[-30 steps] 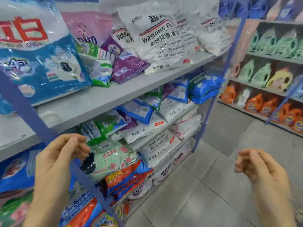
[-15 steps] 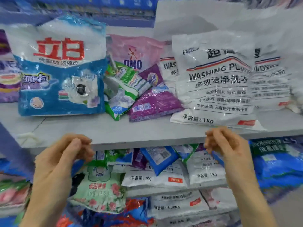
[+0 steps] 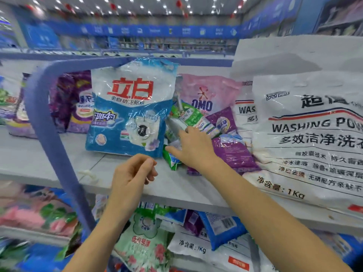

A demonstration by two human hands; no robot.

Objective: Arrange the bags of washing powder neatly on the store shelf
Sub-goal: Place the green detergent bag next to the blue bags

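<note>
Two hands (image 3: 135, 173) (image 3: 193, 149), one upright blue bag (image 3: 129, 114)

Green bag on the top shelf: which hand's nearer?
Right. The right hand lies over the green bag, fingers spread; the left hand hovers curled short of it, at the shelf front, below the blue bag.
</note>
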